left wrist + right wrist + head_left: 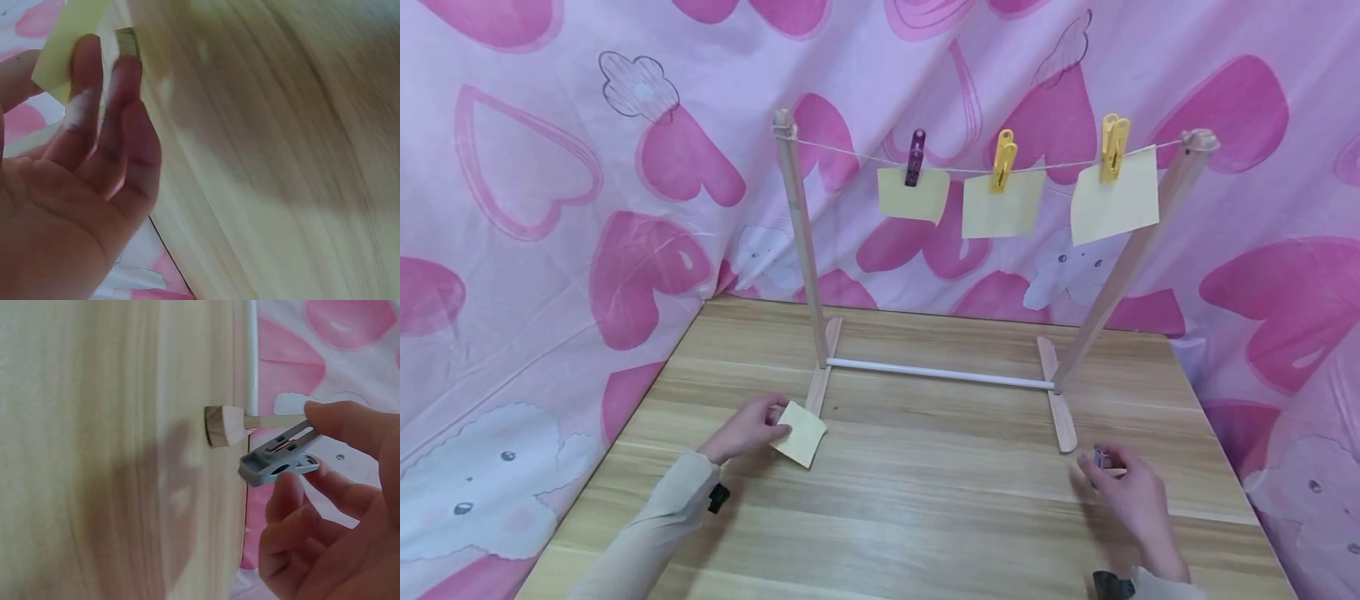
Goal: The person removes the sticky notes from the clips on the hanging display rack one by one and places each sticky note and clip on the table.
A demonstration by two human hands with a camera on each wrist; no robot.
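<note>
My left hand (747, 432) pinches a pale yellow paper note (802, 435) just above the table, near the rack's left foot. Up close in the left wrist view, the note (65, 53) sits between thumb and fingers. At the right, my right hand (1133, 493) holds a grey clothespin (278, 453) by its handle ends, between thumb and fingers, near the right foot. A wooden rack (805, 242) carries a string (850, 152) between its posts. From it hang three pale notes, clipped by a purple clothespin (915, 158), a yellow clothespin (1003, 162) and another yellow clothespin (1114, 150).
The rack stands toward the back of the wood-grain table (910, 492). A white rod (940, 372) joins its two feet low down. Behind and at both sides hangs a pink heart-patterned curtain (572, 175).
</note>
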